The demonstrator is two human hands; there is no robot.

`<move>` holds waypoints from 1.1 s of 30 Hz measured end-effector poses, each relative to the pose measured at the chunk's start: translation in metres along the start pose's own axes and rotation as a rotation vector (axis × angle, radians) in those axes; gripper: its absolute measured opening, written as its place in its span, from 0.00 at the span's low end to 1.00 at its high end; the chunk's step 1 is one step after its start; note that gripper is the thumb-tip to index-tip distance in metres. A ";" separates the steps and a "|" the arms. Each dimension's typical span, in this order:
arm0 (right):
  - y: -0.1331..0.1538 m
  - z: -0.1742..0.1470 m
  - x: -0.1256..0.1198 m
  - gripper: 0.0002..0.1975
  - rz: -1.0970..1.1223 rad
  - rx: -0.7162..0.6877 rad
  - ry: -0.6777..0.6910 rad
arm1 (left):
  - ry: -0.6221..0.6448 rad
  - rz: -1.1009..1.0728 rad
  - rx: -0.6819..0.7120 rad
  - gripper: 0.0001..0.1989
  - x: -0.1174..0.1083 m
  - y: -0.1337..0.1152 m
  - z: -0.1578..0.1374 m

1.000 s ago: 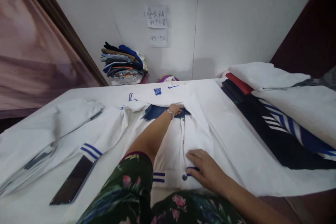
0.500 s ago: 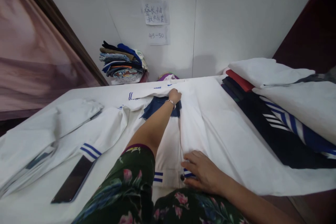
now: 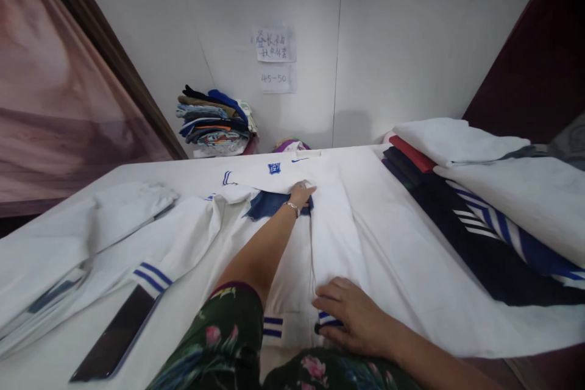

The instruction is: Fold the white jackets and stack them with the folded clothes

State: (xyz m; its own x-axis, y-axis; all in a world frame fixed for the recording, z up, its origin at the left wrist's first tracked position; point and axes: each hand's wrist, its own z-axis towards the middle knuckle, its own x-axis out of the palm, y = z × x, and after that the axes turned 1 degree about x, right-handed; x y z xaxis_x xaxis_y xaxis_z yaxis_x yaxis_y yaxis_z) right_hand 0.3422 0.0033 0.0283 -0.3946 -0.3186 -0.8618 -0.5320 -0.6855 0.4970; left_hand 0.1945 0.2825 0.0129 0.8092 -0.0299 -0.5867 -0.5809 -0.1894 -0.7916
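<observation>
A white jacket (image 3: 334, 225) with blue-striped cuffs and hem lies spread on the white table, a blue badge on its chest. My left hand (image 3: 301, 195) rests on the upper front, by the edge of the opening where dark blue lining (image 3: 267, 204) shows. Its fingers look loosened and extended on the cloth, partly turned from view. Nearer me, my right hand (image 3: 354, 317) lies over a sleeve end, fingers and thumb spread around the striped cuff (image 3: 329, 319). The other sleeve (image 3: 183, 244) stretches left, its cuff touching a black phone (image 3: 114, 338).
White folded garments (image 3: 50, 244) lie on the table (image 3: 402, 244) at left. A clothes pile (image 3: 479, 219) in white, red and navy occupies the right. Behind the table stands another stack of folded clothes (image 3: 214, 122), against a wall with handwritten paper signs (image 3: 275, 61).
My left hand has loosened from a closed grip on the jacket's front edge. The upper front now lies flatter, showing the badge. My right hand stays at the cuff; the camera has tilted slightly up.
</observation>
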 end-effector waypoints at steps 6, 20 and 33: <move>0.008 0.003 0.000 0.16 0.004 -0.007 0.000 | -0.060 0.135 0.098 0.36 0.013 0.007 -0.027; -0.074 0.069 -0.035 0.32 -0.232 0.401 -0.373 | -0.102 0.248 0.195 0.20 -0.006 0.022 -0.038; -0.170 0.134 -0.053 0.34 -0.370 0.681 -0.254 | -0.568 0.272 -0.073 0.18 -0.183 0.063 0.017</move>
State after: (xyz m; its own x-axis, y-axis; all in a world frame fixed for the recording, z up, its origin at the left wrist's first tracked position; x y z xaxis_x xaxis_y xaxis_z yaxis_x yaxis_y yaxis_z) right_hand 0.3531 0.2244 0.0031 -0.2182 0.0644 -0.9738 -0.9677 -0.1431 0.2074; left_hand 0.0085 0.2931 0.0675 0.4493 0.4350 -0.7803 -0.7356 -0.3156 -0.5995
